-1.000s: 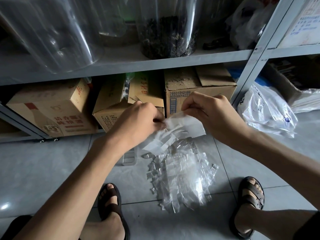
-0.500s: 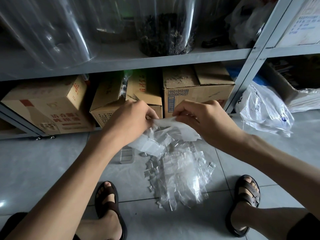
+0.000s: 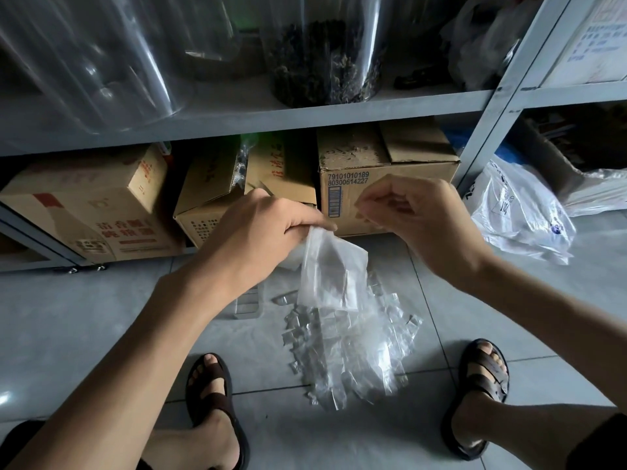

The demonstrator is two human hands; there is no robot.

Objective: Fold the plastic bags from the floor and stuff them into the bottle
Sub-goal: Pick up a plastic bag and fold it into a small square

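One clear plastic bag [image 3: 330, 269] is hanging over the floor pile [image 3: 349, 351], left hand [image 3: 268, 228] pinching its top; right hand [image 3: 417, 218] is hovering apart, fingers curled, on what I cannot tell; folding is wanting air pressed out first.

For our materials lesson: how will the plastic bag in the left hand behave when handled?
Probably floppy: the plastic bag droops limp from the left hand. Likely very light, since a pinch holds it. Perhaps slippery: its film looks glossy.
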